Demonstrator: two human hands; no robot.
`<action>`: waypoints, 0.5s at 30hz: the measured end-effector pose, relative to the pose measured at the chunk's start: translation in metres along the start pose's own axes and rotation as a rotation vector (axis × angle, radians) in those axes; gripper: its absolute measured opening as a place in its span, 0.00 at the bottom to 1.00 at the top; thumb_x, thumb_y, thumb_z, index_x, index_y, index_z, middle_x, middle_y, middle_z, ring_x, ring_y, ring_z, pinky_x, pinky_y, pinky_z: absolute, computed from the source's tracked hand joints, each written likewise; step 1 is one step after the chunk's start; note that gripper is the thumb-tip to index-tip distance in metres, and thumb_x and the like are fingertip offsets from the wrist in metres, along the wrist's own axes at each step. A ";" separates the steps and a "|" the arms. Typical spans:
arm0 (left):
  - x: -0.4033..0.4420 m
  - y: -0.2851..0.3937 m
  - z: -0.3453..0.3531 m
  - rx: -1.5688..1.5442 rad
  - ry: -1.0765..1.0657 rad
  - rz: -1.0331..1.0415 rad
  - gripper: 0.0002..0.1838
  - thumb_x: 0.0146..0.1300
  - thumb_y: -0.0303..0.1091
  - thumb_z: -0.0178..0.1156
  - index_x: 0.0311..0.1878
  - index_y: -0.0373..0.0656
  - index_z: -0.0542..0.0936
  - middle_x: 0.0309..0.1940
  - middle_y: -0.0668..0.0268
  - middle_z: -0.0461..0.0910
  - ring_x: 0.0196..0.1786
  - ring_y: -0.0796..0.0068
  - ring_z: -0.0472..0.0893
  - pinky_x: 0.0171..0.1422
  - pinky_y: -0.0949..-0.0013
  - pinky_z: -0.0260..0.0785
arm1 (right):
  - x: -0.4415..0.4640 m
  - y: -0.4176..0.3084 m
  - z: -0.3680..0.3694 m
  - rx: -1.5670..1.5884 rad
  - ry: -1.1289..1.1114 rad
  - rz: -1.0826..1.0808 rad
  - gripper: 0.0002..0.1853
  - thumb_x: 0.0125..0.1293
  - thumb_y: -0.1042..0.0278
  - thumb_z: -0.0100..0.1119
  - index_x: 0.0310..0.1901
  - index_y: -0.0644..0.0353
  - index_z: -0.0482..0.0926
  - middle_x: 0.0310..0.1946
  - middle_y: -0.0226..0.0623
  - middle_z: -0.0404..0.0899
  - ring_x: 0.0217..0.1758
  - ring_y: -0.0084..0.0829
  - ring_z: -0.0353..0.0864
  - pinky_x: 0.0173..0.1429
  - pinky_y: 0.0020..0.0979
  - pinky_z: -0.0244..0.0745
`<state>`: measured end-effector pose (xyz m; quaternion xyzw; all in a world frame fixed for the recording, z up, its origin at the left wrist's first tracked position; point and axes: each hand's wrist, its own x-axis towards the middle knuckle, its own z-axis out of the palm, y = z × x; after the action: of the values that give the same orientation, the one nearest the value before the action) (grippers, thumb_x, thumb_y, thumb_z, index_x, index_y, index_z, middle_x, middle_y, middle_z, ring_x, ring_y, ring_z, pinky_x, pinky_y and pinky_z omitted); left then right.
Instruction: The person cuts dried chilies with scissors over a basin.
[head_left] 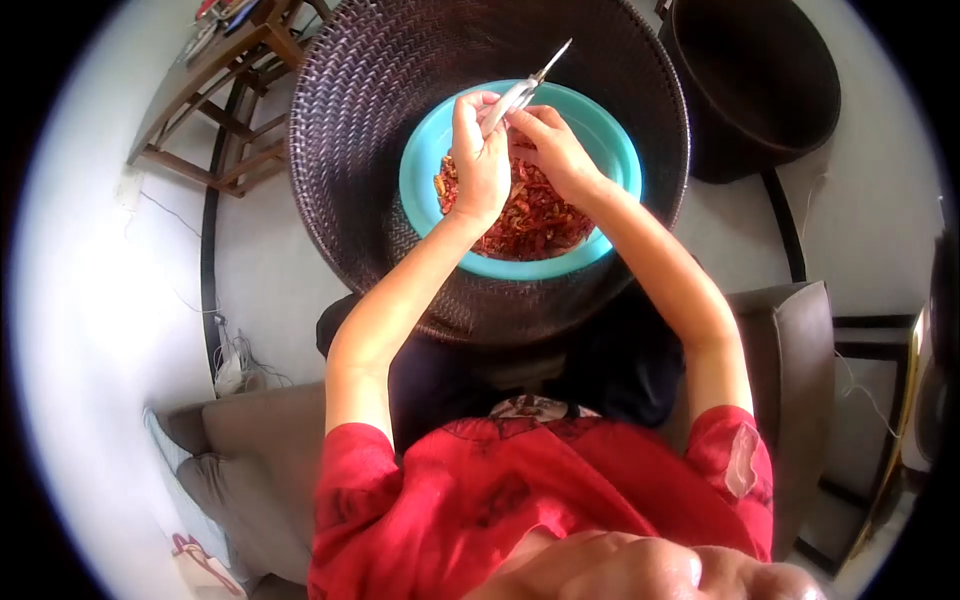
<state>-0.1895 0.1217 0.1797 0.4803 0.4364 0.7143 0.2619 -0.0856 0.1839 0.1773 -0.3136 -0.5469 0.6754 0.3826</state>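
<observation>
Over a turquoise basin (413, 170), my left hand (478, 165) is closed round the pale handles of scissors (515, 100), whose metal blades point up and to the right. Close beside it, my right hand (555, 150) has its fingers pressed together near the scissors; what they hold, if anything, is too small to make out. Below both hands, dried red chilies (535, 220) lie in the basin. The basin sits inside a large dark woven basket (350, 130).
A second dark round container (750, 80) stands at the upper right. At the upper left is a wooden stool (225, 115) with items on it. Cables (240, 365) lie on the floor at left. A brown sofa (265, 450) is behind the arms.
</observation>
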 end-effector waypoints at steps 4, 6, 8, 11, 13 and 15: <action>-0.001 -0.024 -0.001 0.310 -0.110 0.107 0.17 0.68 0.19 0.54 0.59 0.39 0.67 0.52 0.59 0.73 0.56 0.69 0.76 0.63 0.68 0.69 | 0.014 0.023 -0.014 0.368 -0.129 0.116 0.20 0.71 0.61 0.54 0.53 0.73 0.77 0.49 0.46 0.82 0.51 0.33 0.82 0.58 0.35 0.75; -0.014 -0.022 0.001 0.469 -0.106 0.216 0.30 0.62 0.18 0.59 0.66 0.40 0.63 0.52 0.56 0.75 0.58 0.63 0.77 0.62 0.64 0.71 | 0.012 0.034 -0.025 0.468 -0.163 0.142 0.20 0.72 0.62 0.56 0.55 0.73 0.76 0.52 0.48 0.80 0.54 0.36 0.82 0.61 0.37 0.76; -0.022 -0.008 0.000 0.540 -0.217 0.183 0.33 0.60 0.18 0.61 0.68 0.39 0.61 0.50 0.56 0.76 0.53 0.63 0.80 0.57 0.62 0.75 | 0.009 0.035 -0.044 0.481 -0.080 0.189 0.18 0.72 0.61 0.56 0.54 0.68 0.76 0.51 0.49 0.81 0.53 0.38 0.82 0.62 0.40 0.77; -0.027 0.018 -0.017 0.690 -0.724 -0.125 0.26 0.64 0.29 0.61 0.61 0.30 0.65 0.39 0.46 0.78 0.40 0.51 0.83 0.47 0.54 0.81 | 0.018 0.014 -0.079 0.207 0.075 0.068 0.20 0.65 0.61 0.63 0.53 0.65 0.76 0.46 0.44 0.81 0.50 0.34 0.82 0.57 0.35 0.78; -0.046 0.007 -0.024 0.852 -1.133 -0.312 0.15 0.70 0.38 0.55 0.49 0.35 0.75 0.38 0.50 0.81 0.38 0.46 0.82 0.47 0.51 0.77 | 0.021 -0.008 -0.091 0.041 0.128 -0.029 0.21 0.64 0.64 0.63 0.55 0.64 0.74 0.44 0.39 0.80 0.46 0.30 0.81 0.55 0.33 0.77; -0.071 0.003 -0.031 0.851 -1.230 -0.056 0.11 0.67 0.36 0.55 0.36 0.37 0.79 0.31 0.54 0.81 0.36 0.54 0.83 0.44 0.56 0.78 | 0.020 -0.018 -0.092 -0.020 0.143 -0.068 0.20 0.64 0.65 0.61 0.55 0.63 0.72 0.40 0.33 0.78 0.39 0.23 0.76 0.48 0.29 0.73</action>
<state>-0.1897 0.0525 0.1449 0.8416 0.4618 0.0794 0.2686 -0.0149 0.2485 0.1764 -0.3461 -0.5354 0.6324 0.4400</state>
